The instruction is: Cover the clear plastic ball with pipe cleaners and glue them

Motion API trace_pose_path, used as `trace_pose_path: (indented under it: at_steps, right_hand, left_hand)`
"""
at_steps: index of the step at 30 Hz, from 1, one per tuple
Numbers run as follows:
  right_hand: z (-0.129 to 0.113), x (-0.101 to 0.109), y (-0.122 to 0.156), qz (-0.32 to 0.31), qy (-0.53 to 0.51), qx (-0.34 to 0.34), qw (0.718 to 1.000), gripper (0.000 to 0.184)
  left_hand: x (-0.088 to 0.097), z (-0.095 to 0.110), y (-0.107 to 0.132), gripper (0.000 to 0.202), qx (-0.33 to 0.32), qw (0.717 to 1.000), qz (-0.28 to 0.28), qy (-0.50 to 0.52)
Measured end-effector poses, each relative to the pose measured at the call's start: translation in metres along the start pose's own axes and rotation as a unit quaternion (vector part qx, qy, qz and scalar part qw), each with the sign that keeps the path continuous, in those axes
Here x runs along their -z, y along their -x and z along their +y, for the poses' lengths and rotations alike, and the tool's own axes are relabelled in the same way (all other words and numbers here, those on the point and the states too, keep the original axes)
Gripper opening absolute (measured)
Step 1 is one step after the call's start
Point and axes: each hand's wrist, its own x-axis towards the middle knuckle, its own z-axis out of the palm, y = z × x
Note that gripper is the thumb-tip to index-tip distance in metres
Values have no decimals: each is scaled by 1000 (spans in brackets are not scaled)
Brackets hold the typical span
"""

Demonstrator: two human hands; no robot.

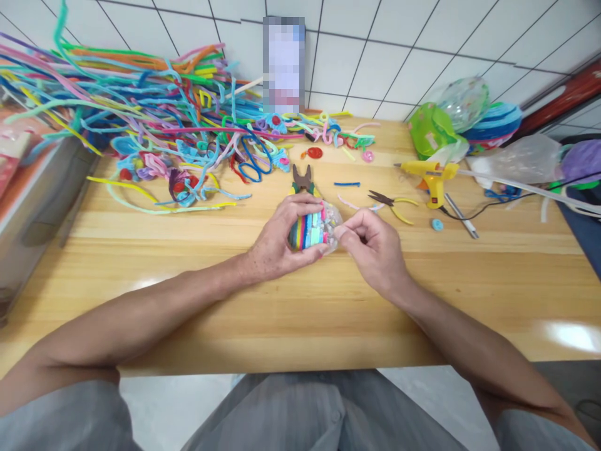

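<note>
My left hand [282, 241] wraps around a striped, rounded piece [310, 230] with rainbow bands and a clear, bumpy section on its right side. On that clear side, my right hand [375, 247] is closed in a pinch, thumb against forefinger. What those fingertips hold, if anything, is too small to make out. Just beyond my left hand lie pliers [303, 178], their handles partly hidden by it. Past the right hand is a pair of yellow-handled pliers [392, 203], near a pale pipe cleaner piece [350, 203].
Pipe cleaners [154, 106] pile up at the back left, beside a box [47, 207]. A phone [284, 66] leans on the tiled wall. A yellow glue gun [434, 178] with a cord, a blue disc [437, 224] and plastic bags [516, 160] occupy the right side.
</note>
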Motion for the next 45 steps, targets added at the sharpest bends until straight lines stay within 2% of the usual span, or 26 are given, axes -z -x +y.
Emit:
trace_pose_path:
  at_steps: [2,5,12,17,35,45]
  right_hand:
    - [2,1,-1,-5,-34,-9,999,20]
    - [3,4,-2,-4,-33,7,999,19]
    - [-4,10,0,-28,71,59,995,23]
    - [-7,7,2,1,120,101,988,19]
    - [-7,1,5,2,87,39,995,17]
    - [1,-5,5,14,42,29,999,20]
  left_hand:
    - [0,0,0,61,-2,1000,2,0]
    - [-1,-1,0,60,-7,1000,4,4]
    - [-1,-2,1,60,-9,1000,9,15]
    - [-1,-1,1,61,-8,1000,12,11]
    - [-5,0,2,60,-13,999,31,-25]
    - [-7,1,4,59,-14,998,42,-45]
